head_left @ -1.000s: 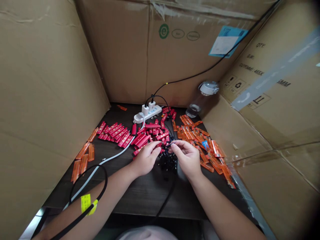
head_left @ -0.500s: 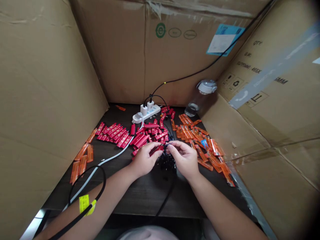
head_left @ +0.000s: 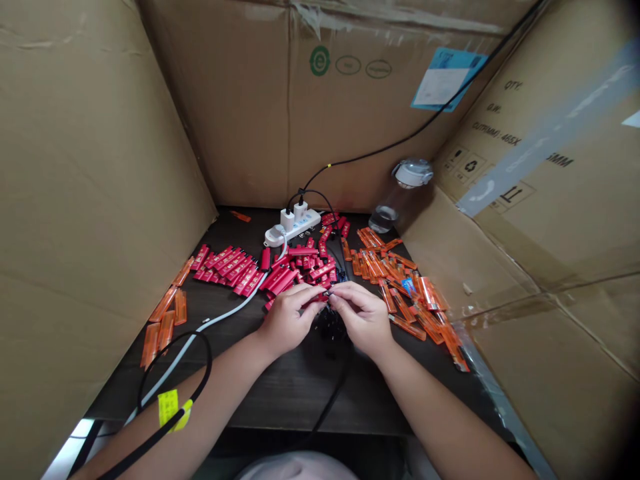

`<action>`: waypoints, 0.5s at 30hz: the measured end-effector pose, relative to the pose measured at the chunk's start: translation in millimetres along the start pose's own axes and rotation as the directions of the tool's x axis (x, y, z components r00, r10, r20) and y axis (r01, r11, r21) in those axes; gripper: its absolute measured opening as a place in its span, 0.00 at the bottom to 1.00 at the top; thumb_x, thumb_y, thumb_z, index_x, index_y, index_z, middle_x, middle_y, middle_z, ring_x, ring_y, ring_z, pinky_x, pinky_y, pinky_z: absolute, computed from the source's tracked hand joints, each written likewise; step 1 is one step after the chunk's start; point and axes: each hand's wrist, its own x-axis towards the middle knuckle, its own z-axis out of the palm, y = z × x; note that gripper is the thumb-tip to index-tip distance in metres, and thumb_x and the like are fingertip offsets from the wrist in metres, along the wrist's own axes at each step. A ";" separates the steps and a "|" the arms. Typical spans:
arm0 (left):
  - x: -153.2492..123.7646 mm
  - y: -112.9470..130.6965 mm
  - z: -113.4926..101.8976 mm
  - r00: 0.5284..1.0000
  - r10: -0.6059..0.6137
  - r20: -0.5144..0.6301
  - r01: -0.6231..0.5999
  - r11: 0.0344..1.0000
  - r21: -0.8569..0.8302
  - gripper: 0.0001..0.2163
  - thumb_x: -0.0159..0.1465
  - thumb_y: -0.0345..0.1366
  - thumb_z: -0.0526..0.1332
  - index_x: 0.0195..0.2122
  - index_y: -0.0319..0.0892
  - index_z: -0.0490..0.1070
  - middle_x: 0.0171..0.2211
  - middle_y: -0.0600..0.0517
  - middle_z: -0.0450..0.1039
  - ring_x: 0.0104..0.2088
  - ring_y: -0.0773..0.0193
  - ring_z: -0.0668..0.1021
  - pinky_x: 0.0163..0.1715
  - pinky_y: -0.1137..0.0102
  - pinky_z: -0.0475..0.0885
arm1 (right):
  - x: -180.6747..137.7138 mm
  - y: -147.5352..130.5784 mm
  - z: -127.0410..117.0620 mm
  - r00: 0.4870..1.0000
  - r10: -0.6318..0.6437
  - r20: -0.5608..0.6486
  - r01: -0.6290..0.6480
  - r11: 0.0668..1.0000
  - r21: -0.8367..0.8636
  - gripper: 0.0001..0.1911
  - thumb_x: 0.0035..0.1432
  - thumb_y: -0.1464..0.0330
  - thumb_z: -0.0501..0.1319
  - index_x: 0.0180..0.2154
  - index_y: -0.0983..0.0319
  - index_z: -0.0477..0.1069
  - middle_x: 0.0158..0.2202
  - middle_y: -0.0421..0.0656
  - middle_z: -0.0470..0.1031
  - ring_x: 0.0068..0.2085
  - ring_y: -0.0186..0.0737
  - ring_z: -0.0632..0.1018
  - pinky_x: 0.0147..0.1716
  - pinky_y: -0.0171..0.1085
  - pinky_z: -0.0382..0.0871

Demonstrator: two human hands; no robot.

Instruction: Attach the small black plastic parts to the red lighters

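In the middle of the table, my left hand (head_left: 290, 320) is closed round a red lighter body (head_left: 321, 298), mostly hidden by the fingers. My right hand (head_left: 364, 319) meets it from the other side, thumb and forefinger pinched at the lighter's end on a small dark piece (head_left: 327, 293) that I see only in part. Below the fingertips lies a heap of small black parts (head_left: 332, 327). Just beyond my hands is a pile of red lighters (head_left: 283, 279), with a neater row of red lighters (head_left: 233, 265) to the left.
Orange see-through lighters (head_left: 373, 263) spread along the right; several more orange lighters (head_left: 165, 330) lie left. A white power strip (head_left: 294, 229) and a water bottle (head_left: 397, 197) stand at the back. A white cable (head_left: 235, 309) and black cable loop (head_left: 207, 363) cross left. Cardboard walls (head_left: 250, 107) surround the table.
My right hand has moved slightly left, and its fingertips now press against the end of the red lighter. My left hand stays nearly where it was.
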 end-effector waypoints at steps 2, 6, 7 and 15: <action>0.4 0.3 0.2 1.000 -0.031 0.001 0.031 0.999 -0.037 0.10 0.61 0.30 0.62 0.44 0.41 0.76 0.39 0.47 0.78 0.40 0.63 0.79 0.42 0.68 0.75 | 0.4 0.1 -0.9 0.999 -0.039 0.018 0.040 0.999 -0.014 0.06 0.57 0.74 0.62 0.35 0.61 0.78 0.34 0.46 0.77 0.35 0.39 0.78 0.34 0.39 0.75; 2.4 3.7 -1.1 0.983 -0.178 0.046 0.184 0.959 -0.217 0.10 0.59 0.33 0.64 0.42 0.40 0.78 0.39 0.47 0.79 0.39 0.61 0.80 0.41 0.67 0.77 | 2.4 -3.7 -3.7 0.994 -0.100 0.046 0.102 0.994 -0.036 0.07 0.56 0.76 0.62 0.34 0.61 0.78 0.33 0.46 0.77 0.35 0.39 0.78 0.34 0.38 0.74; 3.0 4.9 -1.7 0.975 -0.212 0.069 0.223 0.937 -0.268 0.10 0.58 0.33 0.65 0.41 0.40 0.78 0.39 0.47 0.80 0.39 0.61 0.81 0.41 0.67 0.77 | 2.8 -5.2 -4.2 0.992 -0.118 0.048 0.120 0.992 -0.042 0.07 0.56 0.76 0.62 0.34 0.61 0.78 0.33 0.46 0.77 0.35 0.39 0.78 0.33 0.38 0.74; 4.2 11.5 -5.4 0.952 -0.276 0.130 0.305 0.861 -0.407 0.12 0.56 0.35 0.67 0.41 0.40 0.79 0.41 0.46 0.80 0.41 0.58 0.81 0.44 0.66 0.77 | 1.7 -17.6 -5.2 0.976 -0.217 0.018 0.217 0.973 -0.076 0.09 0.55 0.79 0.61 0.36 0.62 0.75 0.34 0.47 0.75 0.35 0.38 0.76 0.34 0.38 0.72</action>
